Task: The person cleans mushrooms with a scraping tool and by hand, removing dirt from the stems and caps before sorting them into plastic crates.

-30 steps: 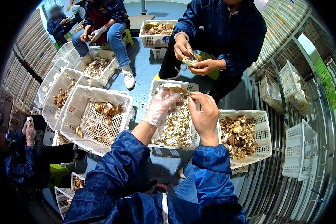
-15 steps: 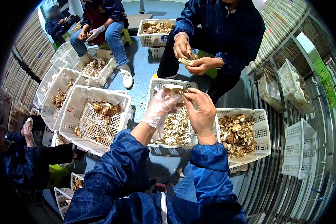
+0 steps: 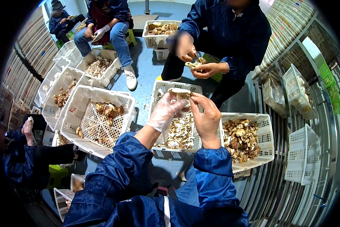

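My left hand (image 3: 165, 112), in a clear plastic glove, grips a pale mushroom (image 3: 179, 91) with its cap turned upward. Thumb and fingers of my bare right hand (image 3: 206, 118) are closed on the same mushroom's right edge; whether a small tool sits between them I cannot make out. Both hands are above a white plastic basket (image 3: 174, 150), partly hiding it. Inside lie many pale mushroom pieces (image 3: 179, 132). To the right, another white basket (image 3: 266, 138) holds brown mushrooms (image 3: 240, 140).
A white basket (image 3: 73, 117) with a few brown mushrooms stands at my left, more baskets behind it. Opposite me a co-worker (image 3: 230, 41) holds a mushroom; others sit at the far left and left edge. Metal racks (image 3: 287, 170) with baskets line the right side.
My hands keep their hold on the mushroom, with only a slight shift in the picture. The co-worker opposite has shifted a hand at their own mushroom.
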Available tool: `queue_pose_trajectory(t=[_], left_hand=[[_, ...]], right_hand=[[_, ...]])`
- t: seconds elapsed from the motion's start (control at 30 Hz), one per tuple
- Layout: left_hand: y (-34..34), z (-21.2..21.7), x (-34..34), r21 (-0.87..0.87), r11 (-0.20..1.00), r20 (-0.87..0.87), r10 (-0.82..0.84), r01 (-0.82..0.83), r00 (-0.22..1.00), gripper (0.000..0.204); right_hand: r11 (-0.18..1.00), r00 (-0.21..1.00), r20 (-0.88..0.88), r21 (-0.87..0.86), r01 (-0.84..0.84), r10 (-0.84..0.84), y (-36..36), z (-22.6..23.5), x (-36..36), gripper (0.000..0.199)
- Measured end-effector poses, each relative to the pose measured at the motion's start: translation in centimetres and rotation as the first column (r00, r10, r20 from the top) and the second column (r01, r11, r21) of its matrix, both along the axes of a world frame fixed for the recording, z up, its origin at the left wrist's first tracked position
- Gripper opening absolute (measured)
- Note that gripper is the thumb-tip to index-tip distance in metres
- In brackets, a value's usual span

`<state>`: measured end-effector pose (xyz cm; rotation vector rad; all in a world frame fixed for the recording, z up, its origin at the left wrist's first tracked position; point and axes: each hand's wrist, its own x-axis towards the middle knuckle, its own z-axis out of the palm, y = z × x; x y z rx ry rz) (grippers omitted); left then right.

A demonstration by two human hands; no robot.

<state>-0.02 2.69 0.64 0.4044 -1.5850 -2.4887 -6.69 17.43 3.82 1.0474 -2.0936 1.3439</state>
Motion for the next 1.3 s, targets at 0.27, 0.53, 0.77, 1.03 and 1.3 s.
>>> queue_pose_trajectory(t=[0.27,0.53,0.77,1.03,1.3], left_hand=[[-0.2,0.0,0.4,0.013,1.0,0.018,-0.007,0.007,1.0,0.047],[-0.3,-0.3,0.5,0.024,1.0,-0.008,-0.003,0.003,1.0,0.046],[0.1,-0.2,0.4,0.027,1.0,-0.013,-0.001,0.001,1.0,0.051],[-0.2,-0.2,0.4,0.043,0.999,0.038,-0.004,0.003,0.999,0.045],[-1.9,-1.9,-0.4,-0.109,0.994,-0.083,-0.024,0.015,0.996,0.032]], right_hand=[[0.999,0.996,0.086,-0.035,-0.003,0.006,-0.3,-0.2,0.0,0.013],[0.998,0.995,0.085,-0.03,-0.047,0.05,-0.3,-0.1,0.1,0.012],[1.0,0.999,0.038,-0.01,-0.026,0.026,-0.2,0.1,-0.1,0.011],[0.998,0.985,0.168,-0.056,-0.035,0.044,-0.4,0.4,0.0,0.008],[0.951,0.772,0.569,-0.27,-0.151,0.284,0.1,-0.2,-0.7,0.008]])
